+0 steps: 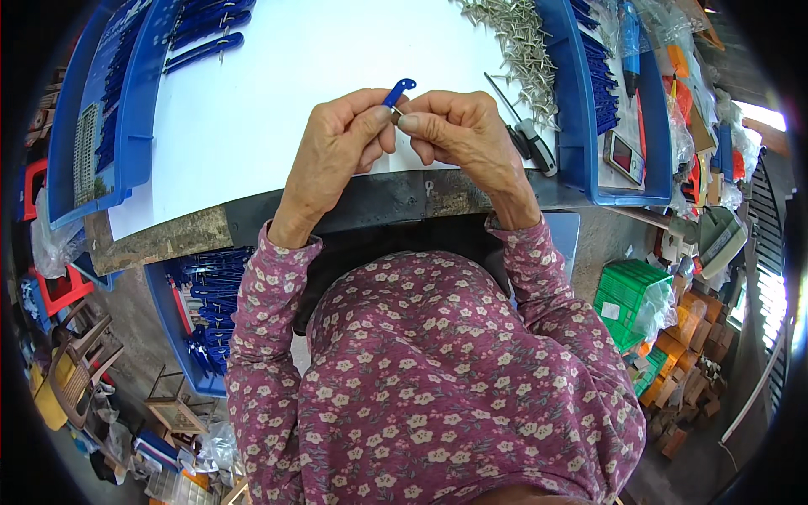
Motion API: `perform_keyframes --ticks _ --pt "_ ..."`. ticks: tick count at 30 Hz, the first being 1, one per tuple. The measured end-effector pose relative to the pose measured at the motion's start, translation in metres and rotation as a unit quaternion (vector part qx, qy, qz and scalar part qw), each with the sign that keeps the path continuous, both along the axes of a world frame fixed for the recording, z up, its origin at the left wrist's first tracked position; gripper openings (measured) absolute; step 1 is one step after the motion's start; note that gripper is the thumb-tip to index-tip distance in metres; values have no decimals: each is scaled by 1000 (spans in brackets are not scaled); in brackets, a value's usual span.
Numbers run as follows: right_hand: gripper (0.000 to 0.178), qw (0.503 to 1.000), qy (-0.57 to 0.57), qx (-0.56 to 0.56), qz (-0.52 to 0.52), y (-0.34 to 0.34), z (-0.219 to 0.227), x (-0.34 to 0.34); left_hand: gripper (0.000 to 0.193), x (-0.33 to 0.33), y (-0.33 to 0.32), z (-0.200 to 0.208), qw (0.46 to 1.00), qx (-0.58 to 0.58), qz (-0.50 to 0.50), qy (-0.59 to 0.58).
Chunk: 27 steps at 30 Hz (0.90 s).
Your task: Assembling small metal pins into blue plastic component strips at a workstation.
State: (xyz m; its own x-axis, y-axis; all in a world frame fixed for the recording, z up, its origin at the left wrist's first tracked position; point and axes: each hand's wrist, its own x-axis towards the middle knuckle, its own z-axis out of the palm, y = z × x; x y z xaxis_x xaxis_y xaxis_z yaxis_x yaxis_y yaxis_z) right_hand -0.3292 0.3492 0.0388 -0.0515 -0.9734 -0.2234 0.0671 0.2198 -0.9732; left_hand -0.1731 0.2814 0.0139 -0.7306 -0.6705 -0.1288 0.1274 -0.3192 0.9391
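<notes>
My left hand (pixel 330 150) pinches a flat, dark blue piece (pixel 402 87) with a rounded, holed end, held above the white table top (pixel 295 76). Between my right hand's thumb and finger is a small silver metal pin (pixel 397 110), its tip close to or touching the blue piece; I cannot tell whether it is in a hole. My right hand (pixel 471 135) is closed on that pin. Both hands meet over the table's near edge. Several similar blue pieces (pixel 206 50) lie at the far left, and a heap of silver pins (pixel 515 46) at the far right.
Screwdrivers (pixel 539 150) lie by my right wrist. Blue trays stand at left (pixel 135 109) and right (pixel 576 109); the right one holds blue pieces and a small device (pixel 624 157). A blue crate (pixel 160 311) of blue pieces sits below the table, a green crate (pixel 619 299) at right.
</notes>
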Motion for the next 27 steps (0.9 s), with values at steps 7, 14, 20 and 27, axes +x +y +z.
perform_keyframes --ticks 7,14,20,27 --pt "19 999 34 -11 -1 6 0 -1 23 -5 10 5 993 -95 29 -64" --pt "18 996 79 -33 4 10 -2 0 23 -6 16 8 980 -166 41 -104" --pt "16 992 112 -63 5 10 -5 -2 24 -7 20 8 974 -200 61 -83" --pt "20 982 173 -57 53 10 -4 -4 24 -7 15 -1 964 -235 61 -106"
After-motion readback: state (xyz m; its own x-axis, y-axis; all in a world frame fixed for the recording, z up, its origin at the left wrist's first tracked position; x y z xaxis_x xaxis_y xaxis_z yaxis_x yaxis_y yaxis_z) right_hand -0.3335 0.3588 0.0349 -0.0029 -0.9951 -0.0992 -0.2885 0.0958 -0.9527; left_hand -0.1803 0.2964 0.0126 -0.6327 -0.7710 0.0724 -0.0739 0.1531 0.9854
